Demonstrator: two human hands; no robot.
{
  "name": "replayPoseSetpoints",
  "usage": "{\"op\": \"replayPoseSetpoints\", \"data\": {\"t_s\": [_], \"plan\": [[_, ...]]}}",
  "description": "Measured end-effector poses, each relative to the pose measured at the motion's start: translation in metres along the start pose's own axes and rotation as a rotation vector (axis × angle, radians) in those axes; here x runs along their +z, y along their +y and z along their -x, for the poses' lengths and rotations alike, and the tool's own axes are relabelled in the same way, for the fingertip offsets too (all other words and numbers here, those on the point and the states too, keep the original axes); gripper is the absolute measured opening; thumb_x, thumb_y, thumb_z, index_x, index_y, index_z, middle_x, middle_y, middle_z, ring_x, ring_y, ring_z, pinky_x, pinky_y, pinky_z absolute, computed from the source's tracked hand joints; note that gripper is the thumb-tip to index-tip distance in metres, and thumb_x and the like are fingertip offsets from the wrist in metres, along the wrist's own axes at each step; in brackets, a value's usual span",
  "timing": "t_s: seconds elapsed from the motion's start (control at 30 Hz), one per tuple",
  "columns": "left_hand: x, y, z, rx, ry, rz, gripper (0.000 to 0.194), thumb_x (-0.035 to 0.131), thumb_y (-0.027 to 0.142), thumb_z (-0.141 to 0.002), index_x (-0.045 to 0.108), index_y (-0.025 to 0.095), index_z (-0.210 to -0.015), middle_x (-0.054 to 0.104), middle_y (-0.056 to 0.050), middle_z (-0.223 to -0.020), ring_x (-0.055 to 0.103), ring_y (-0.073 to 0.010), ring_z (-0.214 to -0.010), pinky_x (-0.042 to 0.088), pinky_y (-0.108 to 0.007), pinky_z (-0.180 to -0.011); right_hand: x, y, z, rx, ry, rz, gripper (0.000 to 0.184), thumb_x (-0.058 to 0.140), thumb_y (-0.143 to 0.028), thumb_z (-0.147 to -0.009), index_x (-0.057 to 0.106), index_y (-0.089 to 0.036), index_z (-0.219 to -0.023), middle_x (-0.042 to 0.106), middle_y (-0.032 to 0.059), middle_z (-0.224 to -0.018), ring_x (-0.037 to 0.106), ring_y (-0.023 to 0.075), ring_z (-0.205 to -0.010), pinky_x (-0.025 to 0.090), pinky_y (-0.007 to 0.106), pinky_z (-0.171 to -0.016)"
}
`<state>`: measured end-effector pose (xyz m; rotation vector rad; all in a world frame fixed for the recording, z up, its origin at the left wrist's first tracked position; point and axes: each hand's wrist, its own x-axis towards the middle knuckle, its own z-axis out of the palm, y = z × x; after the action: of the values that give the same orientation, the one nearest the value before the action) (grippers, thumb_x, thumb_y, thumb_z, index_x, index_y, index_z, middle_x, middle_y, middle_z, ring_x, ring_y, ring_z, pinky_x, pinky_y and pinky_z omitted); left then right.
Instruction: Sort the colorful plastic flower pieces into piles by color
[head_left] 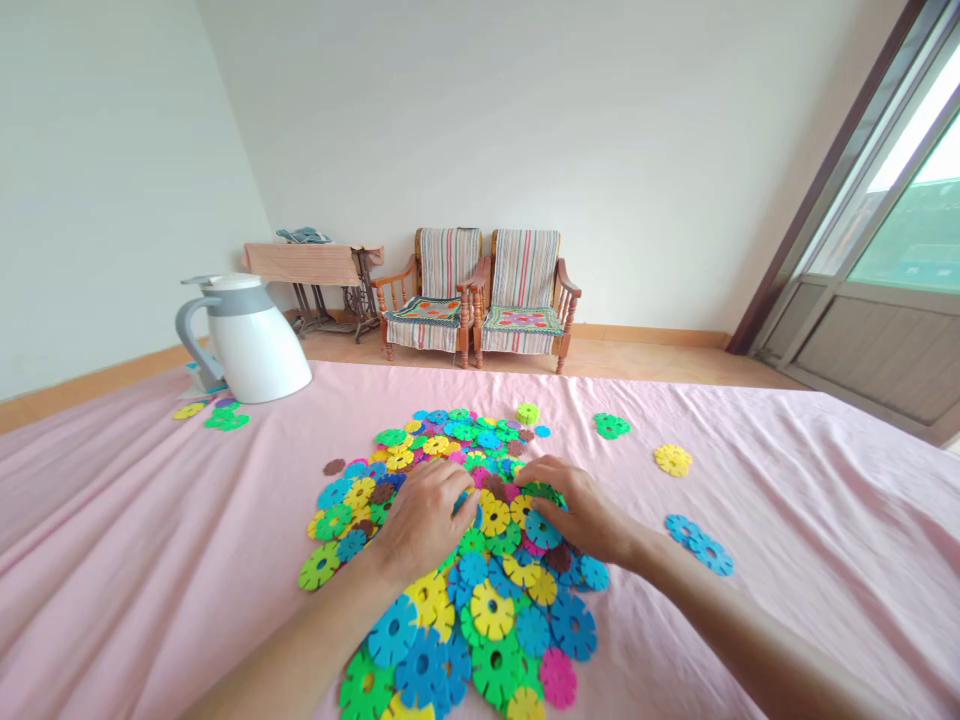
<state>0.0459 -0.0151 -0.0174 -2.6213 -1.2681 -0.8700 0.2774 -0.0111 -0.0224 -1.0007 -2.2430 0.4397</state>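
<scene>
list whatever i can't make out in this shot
- Left hand, head view: its fingertips, and whether they grip a disc, are hidden by the hand itself.
- Right hand, head view: what lies under its palm is covered.
- Pile of discs, head view: lower layers are buried; the near end is cut off by the bottom edge.
- Folded cloth, head view: too small to identify.

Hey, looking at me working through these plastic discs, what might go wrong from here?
The right forearm passes close to the blue discs set apart, so it might knock them. In the pile, colours overlap, so a disc of another colour could get picked up unnoticed. The pink cloth is wrinkled; if it gets dragged, the white jug standing on it might shift.
</scene>
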Motion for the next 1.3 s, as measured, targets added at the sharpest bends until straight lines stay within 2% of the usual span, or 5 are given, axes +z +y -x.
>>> {"op": "replayPoseSetpoints", "data": {"t_s": [0.37,0.53,1.03,1.17,1.3], "plan": [[0.001,-0.001,0.001,-0.008,-0.072,0.064,0.010,0.056,0.024,-0.086,0.064,0.019,-0.084,0.067,-0.004,-0.084,0.062,-0.0212,-0.084,0.048,-0.037,-0.079,-0.017,0.021,0.034,0.227,0.141,0.144,0.027,0.055,-0.022,-0.080,0.062,-0.019,-0.106,0.065,0.0095,-0.104,0.059,0.0241,-0.100,0.047,0.043,-0.088],[0.001,-0.001,0.001,-0.002,-0.070,0.077,0.010,0.057,0.025,-0.085,0.065,0.020,-0.085,0.068,-0.003,-0.083,0.062,-0.0210,-0.083,0.048,-0.037,-0.079,-0.018,0.025,0.039,0.339,0.067,0.232,0.034,0.060,-0.026,-0.076,0.064,-0.018,-0.109,0.066,0.0112,-0.104,0.059,0.0288,-0.102,0.045,0.049,-0.089],[0.004,-0.004,0.001,-0.013,-0.104,0.080,0.012,0.054,0.024,-0.088,0.064,0.020,-0.088,0.068,-0.003,-0.088,0.061,-0.0216,-0.087,0.046,-0.038,-0.081,-0.014,0.019,0.032,0.219,0.224,0.011,0.029,0.062,-0.025,-0.080,0.061,-0.021,-0.109,0.064,0.0054,-0.100,0.061,0.0191,-0.086,0.049,0.036,-0.079],[0.004,-0.005,0.002,-0.015,-0.103,0.098,0.012,0.054,0.025,-0.087,0.064,0.020,-0.091,0.068,-0.003,-0.090,0.061,-0.0216,-0.089,0.046,-0.038,-0.083,-0.015,0.024,0.031,0.274,0.274,-0.017,0.013,0.060,-0.029,-0.081,0.066,-0.020,-0.086,0.063,0.0042,-0.086,0.060,0.0167,-0.074,0.049,0.031,-0.068],[0.004,-0.005,0.003,-0.022,-0.111,0.095,0.014,0.052,0.026,-0.088,0.064,0.020,-0.092,0.068,-0.003,-0.090,0.060,-0.0215,-0.089,0.046,-0.039,-0.083,-0.017,0.041,0.032,0.376,0.310,-0.046,0.016,0.057,-0.029,-0.079,0.064,-0.020,-0.067,0.063,0.0022,-0.071,0.059,0.0162,-0.068,0.047,0.029,-0.064]]}}
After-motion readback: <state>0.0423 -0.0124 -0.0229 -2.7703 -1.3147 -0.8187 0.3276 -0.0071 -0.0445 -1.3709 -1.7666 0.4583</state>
